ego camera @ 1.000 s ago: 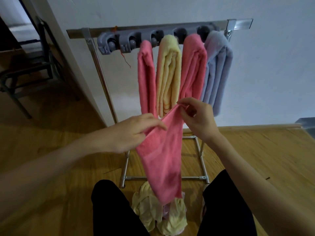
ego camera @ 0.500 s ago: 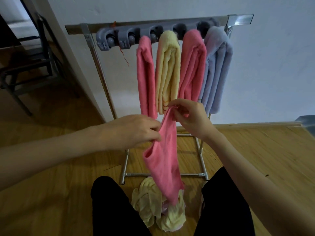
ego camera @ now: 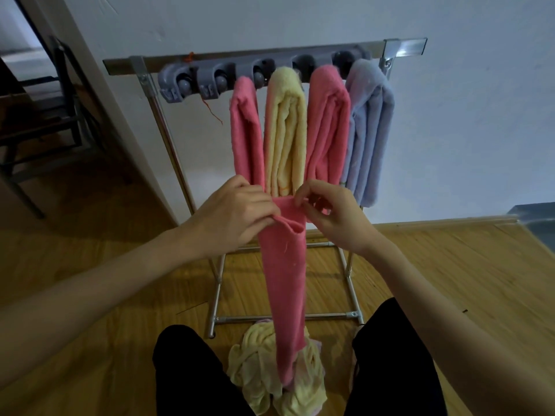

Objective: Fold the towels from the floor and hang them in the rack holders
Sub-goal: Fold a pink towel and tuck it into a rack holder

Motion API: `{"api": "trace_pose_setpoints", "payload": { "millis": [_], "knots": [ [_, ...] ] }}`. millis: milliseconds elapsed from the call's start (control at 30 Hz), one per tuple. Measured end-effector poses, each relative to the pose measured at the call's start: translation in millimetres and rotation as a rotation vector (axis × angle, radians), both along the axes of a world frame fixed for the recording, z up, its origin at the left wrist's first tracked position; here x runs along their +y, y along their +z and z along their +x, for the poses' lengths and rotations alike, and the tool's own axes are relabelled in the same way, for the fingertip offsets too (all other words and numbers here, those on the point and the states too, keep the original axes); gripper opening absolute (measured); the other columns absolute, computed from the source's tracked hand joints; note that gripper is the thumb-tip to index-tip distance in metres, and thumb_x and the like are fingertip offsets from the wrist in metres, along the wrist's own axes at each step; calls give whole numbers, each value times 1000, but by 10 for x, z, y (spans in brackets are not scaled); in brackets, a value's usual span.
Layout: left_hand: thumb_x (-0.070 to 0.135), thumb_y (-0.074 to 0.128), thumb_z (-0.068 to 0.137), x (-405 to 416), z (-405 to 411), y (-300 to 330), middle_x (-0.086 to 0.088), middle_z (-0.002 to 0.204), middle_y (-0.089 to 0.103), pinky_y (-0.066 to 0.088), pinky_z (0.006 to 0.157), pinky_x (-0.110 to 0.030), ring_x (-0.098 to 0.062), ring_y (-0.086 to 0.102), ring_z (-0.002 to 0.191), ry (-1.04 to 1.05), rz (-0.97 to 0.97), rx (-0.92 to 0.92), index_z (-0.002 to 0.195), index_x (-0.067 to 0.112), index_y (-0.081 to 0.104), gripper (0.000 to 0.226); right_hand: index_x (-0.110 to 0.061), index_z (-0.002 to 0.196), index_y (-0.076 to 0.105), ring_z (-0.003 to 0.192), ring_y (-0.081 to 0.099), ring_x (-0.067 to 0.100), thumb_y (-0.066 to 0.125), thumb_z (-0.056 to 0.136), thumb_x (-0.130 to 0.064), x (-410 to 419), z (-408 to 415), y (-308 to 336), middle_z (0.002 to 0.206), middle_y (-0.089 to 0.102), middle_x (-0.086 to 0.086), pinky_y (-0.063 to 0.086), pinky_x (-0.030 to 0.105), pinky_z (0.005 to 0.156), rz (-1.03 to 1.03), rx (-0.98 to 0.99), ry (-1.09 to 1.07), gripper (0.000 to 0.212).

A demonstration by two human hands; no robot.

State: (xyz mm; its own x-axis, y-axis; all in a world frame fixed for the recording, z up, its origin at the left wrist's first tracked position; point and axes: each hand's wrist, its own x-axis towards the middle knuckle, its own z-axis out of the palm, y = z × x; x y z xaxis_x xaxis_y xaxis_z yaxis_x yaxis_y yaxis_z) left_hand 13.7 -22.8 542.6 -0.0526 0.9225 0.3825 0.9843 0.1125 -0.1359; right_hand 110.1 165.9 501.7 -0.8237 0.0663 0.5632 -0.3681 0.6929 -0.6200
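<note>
Both hands hold a long folded pink terry towel [ego camera: 286, 283] up before the metal rack's grey plastic holder strip [ego camera: 210, 81].

The left hand [ego camera: 232, 217] and right hand [ego camera: 333, 216] each pinch its top edge with curled fingers; it hangs down to a crumpled pale yellow towel [ego camera: 258, 364] on the wooden floor [ego camera: 90, 355].

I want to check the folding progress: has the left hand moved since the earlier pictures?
Yes. The left hand has risen toward the right hand, now reaching the hanging yellow towel's bottom edge.
</note>
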Motion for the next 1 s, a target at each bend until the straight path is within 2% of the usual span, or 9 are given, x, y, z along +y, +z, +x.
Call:
{"api": "trace_pose_setpoints", "payload": {
  "millis": [133, 267, 333, 467, 567, 633, 833, 933, 1000],
  "knots": [
    [40, 45, 92, 31, 49, -50, 3, 74, 65, 38, 75, -32, -14, 57, 72, 68, 59, -82, 82, 13, 70, 38, -7, 92, 72, 73, 62, 2, 56, 86, 10, 30, 27, 57, 87, 67, -2, 45, 13, 67, -38, -58, 31, 23],
    [38, 47, 92, 41, 68, -76, 5, 71, 62, 37, 73, -32, -13, 54, 69, 85, 136, -88, 78, 14, 68, 35, -2, 97, 72, 74, 64, 9, 56, 85, 13, 51, 64, 98, 91, 67, 5, 54, 29, 70, -87, -80, 63, 25],
    [36, 48, 92, 47, 62, -71, 5, 70, 62, 37, 72, -32, -13, 54, 69, 96, 167, -99, 77, 14, 68, 33, -2, 100, 72, 76, 65, 12, 55, 84, 12, 39, 75, 117, 92, 68, 6, 55, 31, 71, -109, -79, 70, 27],
    [34, 50, 92, 58, 51, -47, 6, 71, 63, 40, 72, -34, -11, 54, 69, 116, 227, -101, 78, 13, 69, 32, -4, 103, 72, 77, 64, 22, 63, 81, -3, 23, 76, 164, 93, 67, 10, 56, 36, 71, -168, -97, 102, 24],
    [34, 50, 92, 69, 46, -36, 6, 70, 62, 38, 70, -33, -10, 53, 67, 136, 253, -84, 77, 13, 68, 32, -8, 102, 71, 77, 64, 22, 76, 79, -11, -2, 49, 200, 92, 67, 10, 55, 28, 71, -124, -80, 104, 25],
    [33, 51, 92, 74, 39, -30, 5, 69, 63, 38, 69, -32, -12, 53, 67, 146, 256, -72, 76, 13, 68, 31, -5, 100, 70, 76, 64, 19, 76, 79, -10, -14, 20, 227, 91, 67, 10, 52, 22, 70, -79, -74, 81, 22],
    [29, 59, 90, 47, 23, 23, -1, 75, 66, 36, 71, -31, -17, 58, 71, 149, 235, 17, 85, 10, 70, 22, 2, 90, 67, 60, 58, -9, 69, 82, 4, -9, -43, 291, 74, 59, -12, 42, 7, 57, -45, -71, 40, 9],
    [25, 63, 89, 14, 38, 51, -3, 82, 67, 34, 75, -28, -19, 60, 76, 144, 272, 23, 91, 8, 68, 18, 2, 89, 65, 55, 56, -7, 65, 81, 10, -27, -90, 293, 68, 57, -14, 41, 8, 54, -71, -15, -5, 11],
    [24, 62, 90, -17, 50, 55, -4, 88, 69, 32, 77, -25, -19, 61, 81, 147, 313, 7, 99, 7, 67, 19, 3, 96, 59, 62, 58, 7, 63, 81, 11, -73, -126, 289, 72, 61, -1, 45, 19, 59, -102, 58, -9, 17]
  ]
}}
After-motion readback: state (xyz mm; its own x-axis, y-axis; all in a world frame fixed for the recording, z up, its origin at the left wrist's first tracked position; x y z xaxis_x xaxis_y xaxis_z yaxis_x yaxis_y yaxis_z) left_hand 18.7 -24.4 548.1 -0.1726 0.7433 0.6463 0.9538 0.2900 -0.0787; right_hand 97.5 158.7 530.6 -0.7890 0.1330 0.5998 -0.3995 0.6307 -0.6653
